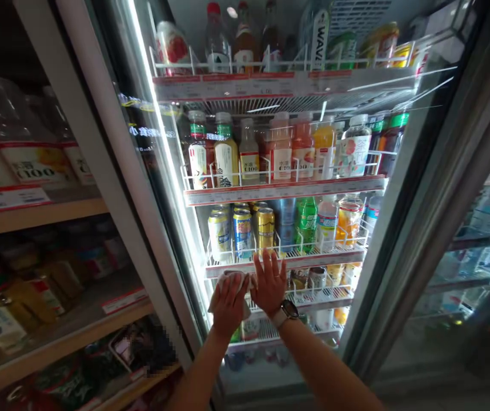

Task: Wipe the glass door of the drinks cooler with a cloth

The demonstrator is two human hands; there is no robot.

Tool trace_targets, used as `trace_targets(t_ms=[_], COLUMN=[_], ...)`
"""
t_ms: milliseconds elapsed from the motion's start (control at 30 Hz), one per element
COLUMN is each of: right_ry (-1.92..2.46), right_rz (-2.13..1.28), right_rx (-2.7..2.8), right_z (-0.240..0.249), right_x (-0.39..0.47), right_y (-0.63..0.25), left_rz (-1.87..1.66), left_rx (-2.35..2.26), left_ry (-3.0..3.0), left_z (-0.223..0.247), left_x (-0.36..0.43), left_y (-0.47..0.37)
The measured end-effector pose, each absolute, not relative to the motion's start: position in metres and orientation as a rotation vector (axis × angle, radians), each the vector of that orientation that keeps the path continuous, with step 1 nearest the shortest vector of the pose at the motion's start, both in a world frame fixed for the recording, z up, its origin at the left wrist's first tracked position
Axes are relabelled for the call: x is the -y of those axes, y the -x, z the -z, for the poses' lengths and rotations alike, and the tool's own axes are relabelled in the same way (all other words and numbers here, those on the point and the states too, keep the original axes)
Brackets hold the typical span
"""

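A glass-fronted drinks cooler fills the middle of the head view, with reflections across its glass. My left hand (228, 299) presses a pale cloth (215, 302) flat against the glass, fingers over the cloth. Just to its right, my right hand (269, 284) lies on the glass with its fingers spread and nothing in it; a watch (288, 310) is on that wrist. Behind the glass, above the hands, stand a gold can (265, 228), a blue can (243, 233) and a green bottle (306, 224) on a wire shelf.
Wooden shelves (73, 215) with large bottles stand at the left, beside the cooler's metal frame (136, 228). Bottles line the cooler's upper shelves (283, 191). Another glass door with its frame (425, 251) is at the right.
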State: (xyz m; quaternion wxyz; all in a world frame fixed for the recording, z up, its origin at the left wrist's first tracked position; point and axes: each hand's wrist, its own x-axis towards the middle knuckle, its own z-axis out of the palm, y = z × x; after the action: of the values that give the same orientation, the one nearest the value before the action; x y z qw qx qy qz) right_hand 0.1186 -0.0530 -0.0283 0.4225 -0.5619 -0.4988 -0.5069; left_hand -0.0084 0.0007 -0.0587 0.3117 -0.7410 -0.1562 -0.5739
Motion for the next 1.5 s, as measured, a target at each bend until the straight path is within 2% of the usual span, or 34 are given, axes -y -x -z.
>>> trace_targets(t_ms=[133, 367, 467, 667, 1000, 1100, 1333, 1400, 1500], right_ry=[1.409, 1.407, 1.416, 1.392, 1.423, 1.426, 1.42, 1.424, 1.43], right_rz=[1.259, 1.259, 1.242, 1.238, 1.238, 1.226, 1.275, 1.273, 1.262], right_rx=[1.241, 1.261, 1.268, 1.25, 1.245, 1.252, 1.228, 1.23, 1.239], right_z=[0.028, 0.026, 0.026, 0.029, 0.029, 0.03, 0.028, 0.028, 0.028], right_x=[0.053, 0.056, 0.057, 0.052, 0.055, 0.054, 0.054, 0.054, 0.054], right_y=[-0.118, -0.118, -0.118, -0.118, -0.119, -0.119, -0.118, -0.118, -0.118], left_rz=[1.542, 1.739, 1.762, 1.823, 1.495, 1.438, 1.544, 1.578, 1.613], left_rx=[0.301, 0.237, 0.213, 0.32, 0.462, 0.451, 0.517, 0.51, 0.487], left_ry=[2.054, 2.085, 2.034, 1.984, 2.011, 1.988, 1.954, 1.954, 1.947], left_z=[0.064, 0.001, -0.012, 0.001, 0.068, 0.055, -0.022, -0.02, 0.007], left_x=[-0.003, -0.01, -0.012, -0.02, 0.003, -0.002, -0.009, -0.006, -0.004], left_y=[0.023, 0.034, 0.029, 0.015, 0.007, 0.01, 0.002, -0.002, -0.004])
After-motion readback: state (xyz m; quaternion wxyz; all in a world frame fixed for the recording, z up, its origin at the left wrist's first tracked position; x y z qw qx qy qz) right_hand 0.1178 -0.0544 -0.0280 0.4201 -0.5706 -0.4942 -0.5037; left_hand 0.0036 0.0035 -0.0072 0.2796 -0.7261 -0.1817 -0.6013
